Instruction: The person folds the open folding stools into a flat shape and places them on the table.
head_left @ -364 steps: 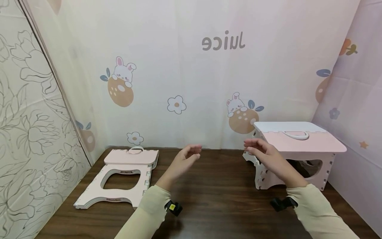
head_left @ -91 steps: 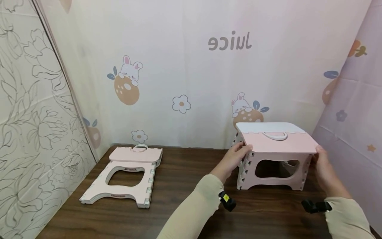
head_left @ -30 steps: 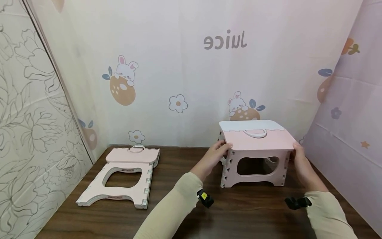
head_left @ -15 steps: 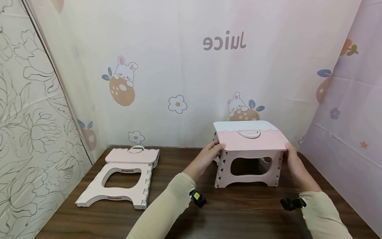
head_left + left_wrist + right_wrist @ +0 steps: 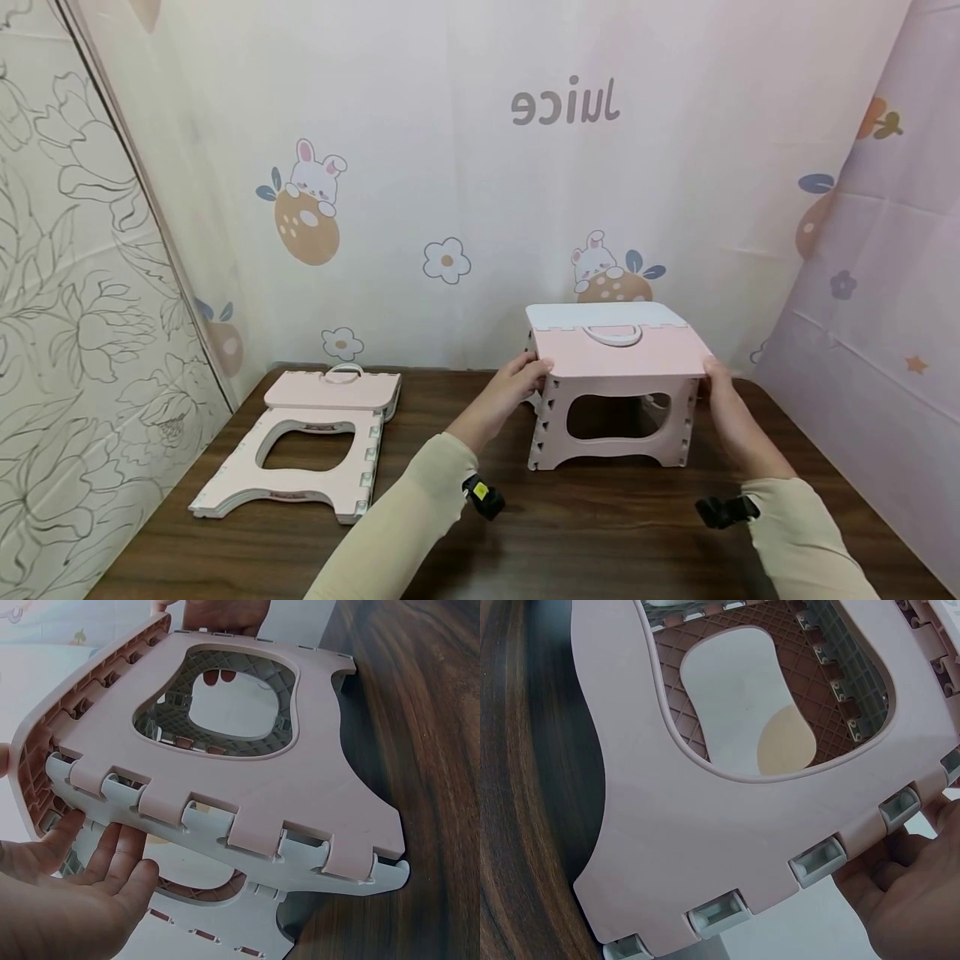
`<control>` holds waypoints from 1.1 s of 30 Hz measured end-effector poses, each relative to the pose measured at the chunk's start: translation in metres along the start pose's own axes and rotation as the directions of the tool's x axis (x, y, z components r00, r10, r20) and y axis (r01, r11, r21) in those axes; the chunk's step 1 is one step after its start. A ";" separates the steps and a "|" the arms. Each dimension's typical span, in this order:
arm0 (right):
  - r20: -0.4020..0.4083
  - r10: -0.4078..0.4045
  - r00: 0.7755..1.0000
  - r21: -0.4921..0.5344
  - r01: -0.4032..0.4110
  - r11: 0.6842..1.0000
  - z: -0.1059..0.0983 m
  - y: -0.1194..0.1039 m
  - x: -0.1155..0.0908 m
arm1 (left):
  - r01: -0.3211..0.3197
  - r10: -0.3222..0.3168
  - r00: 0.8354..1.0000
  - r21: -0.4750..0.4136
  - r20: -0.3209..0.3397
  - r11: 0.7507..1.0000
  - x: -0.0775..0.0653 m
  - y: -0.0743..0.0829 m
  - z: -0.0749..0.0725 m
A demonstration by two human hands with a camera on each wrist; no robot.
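An unfolded pink-and-white folding step stool (image 5: pixel 615 354) stands upright on the wooden table, right of the middle. My left hand (image 5: pixel 504 398) grips its left side, thumb on the edge of the top and fingers under it. On the opposite side my right hand (image 5: pixel 731 415) holds the right end of the top the same way. In the left wrist view, the left fingers (image 5: pixel 124 855) curl against the white hinged side panel below the top. The right wrist view has the right hand (image 5: pixel 915 889) behind the hinged edge, its fingertips partly hidden by the stool.
A second pink folding stool (image 5: pixel 300 482) lies folded flat on the left of the table (image 5: pixel 585 542), its carry handle toward the back. A printed curtain (image 5: pixel 480 167) hangs right behind the table, and more curtains close off both sides.
At first both hands hovered apart over the table. Since then they have taken hold of the unfolded stool at its two sides and turned and shifted it leftward. The folded stool has stayed put.
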State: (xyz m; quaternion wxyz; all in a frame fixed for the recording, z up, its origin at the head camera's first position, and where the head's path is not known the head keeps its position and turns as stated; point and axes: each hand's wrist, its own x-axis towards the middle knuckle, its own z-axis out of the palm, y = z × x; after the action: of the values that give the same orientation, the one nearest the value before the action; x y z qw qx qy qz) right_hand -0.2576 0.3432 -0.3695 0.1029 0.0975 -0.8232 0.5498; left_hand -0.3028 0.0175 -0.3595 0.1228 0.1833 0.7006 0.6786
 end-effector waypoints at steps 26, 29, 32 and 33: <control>0.058 0.017 0.998 -0.003 -0.016 1.000 0.018 -0.009 0.007 | -0.001 0.001 1.000 -0.006 0.011 1.000 -0.013 0.001 -0.025; 0.069 0.024 0.997 0.011 -0.025 1.000 0.019 -0.010 0.007 | 0.002 -0.002 1.000 -0.003 0.008 1.000 -0.014 0.001 -0.026; 0.075 0.026 0.997 0.010 -0.027 1.000 0.021 -0.011 0.007 | 0.009 -0.009 1.000 0.001 0.004 1.000 -0.015 -0.001 -0.028; 0.078 0.027 0.997 0.007 -0.028 1.000 0.021 -0.011 0.006 | 0.016 -0.016 1.000 0.004 0.001 1.000 -0.015 -0.001 -0.028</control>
State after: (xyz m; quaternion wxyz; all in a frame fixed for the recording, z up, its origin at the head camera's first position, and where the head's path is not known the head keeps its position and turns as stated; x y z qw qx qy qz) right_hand -0.2622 0.3191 -0.3663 0.0628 0.1079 -0.8255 0.5505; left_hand -0.3011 -0.0147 -0.3602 0.1282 0.1784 0.7033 0.6761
